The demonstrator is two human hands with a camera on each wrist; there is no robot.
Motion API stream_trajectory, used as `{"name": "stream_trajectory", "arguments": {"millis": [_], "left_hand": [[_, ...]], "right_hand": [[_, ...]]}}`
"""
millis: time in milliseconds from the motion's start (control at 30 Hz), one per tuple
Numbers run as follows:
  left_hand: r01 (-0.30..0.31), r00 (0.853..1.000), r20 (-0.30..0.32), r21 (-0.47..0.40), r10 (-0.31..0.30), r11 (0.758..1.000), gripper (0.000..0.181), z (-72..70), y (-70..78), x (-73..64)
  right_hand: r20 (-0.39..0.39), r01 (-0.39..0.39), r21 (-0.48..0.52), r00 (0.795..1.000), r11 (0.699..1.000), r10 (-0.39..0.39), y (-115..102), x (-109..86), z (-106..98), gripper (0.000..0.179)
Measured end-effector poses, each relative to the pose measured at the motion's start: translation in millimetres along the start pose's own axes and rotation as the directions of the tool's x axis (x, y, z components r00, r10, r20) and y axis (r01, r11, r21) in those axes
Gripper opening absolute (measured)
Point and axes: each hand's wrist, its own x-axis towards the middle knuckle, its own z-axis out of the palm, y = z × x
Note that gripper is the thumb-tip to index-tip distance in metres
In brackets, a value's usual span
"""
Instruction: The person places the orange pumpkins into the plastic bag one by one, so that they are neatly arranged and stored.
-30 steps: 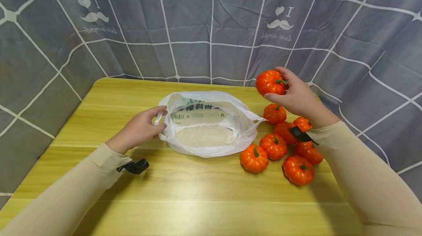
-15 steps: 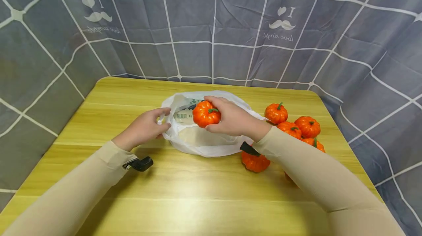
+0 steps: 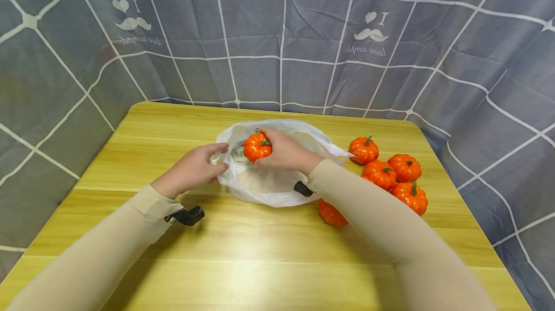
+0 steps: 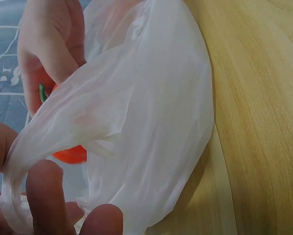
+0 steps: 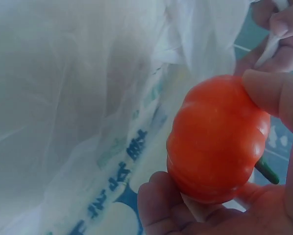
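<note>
A small orange pumpkin [image 3: 256, 148] with a green stem is gripped in my right hand [image 3: 288, 152], over the mouth of a white plastic bag [image 3: 277, 198]. In the right wrist view, the fingers and thumb wrap round the glossy, ribbed pumpkin [image 5: 215, 137], and dark printing shows on the bag's inner side [image 5: 107, 181]. My left hand [image 3: 192, 166] holds the bag's left handle, which the left wrist view shows looped among the fingers [image 4: 46, 196]. That view has the pumpkin [image 4: 70, 154] partly hidden behind the bag's film.
Several more pumpkins [image 3: 406, 167] lie on the wooden table [image 3: 243, 258] to the right of the bag, some partly covered by my right sleeve [image 3: 381, 224]. A grey checked curtain [image 3: 243, 21] hangs behind and along the sides of the table.
My right hand has carried the pumpkin leftward from above the pumpkin group to the bag's mouth, lower and further left than half a second ago. The left hand keeps hold of the handle.
</note>
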Motion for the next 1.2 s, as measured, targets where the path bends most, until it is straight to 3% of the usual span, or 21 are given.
{"name": "stream_trajectory", "arguments": {"millis": [267,700,1067,1200], "left_hand": [[-0.011,1.0,0.02,-0.023,0.011,1.0,0.063,2.5,0.8,2.8],[-0.006,0.999,0.035,-0.036,0.008,0.999,0.064,4.0,1.3,2.8],[-0.004,0.999,0.036,-0.017,0.005,1.0,0.064,3.8,-0.2,2.1],[-0.005,0.999,0.031,-0.015,0.005,1.0,0.064,3.1,-1.2,1.0]], "right_hand": [[0.081,-0.048,0.027,0.996,0.998,0.046,6,13.4,14,0.095],[0.073,-0.142,0.016,0.987,0.99,0.14,12,26.8,27,0.097],[0.082,-0.122,0.023,0.989,0.992,0.12,6,27.3,31,0.101],[0.079,-0.101,-0.025,0.992,0.995,0.102,1,24.2,30,0.103]]}}
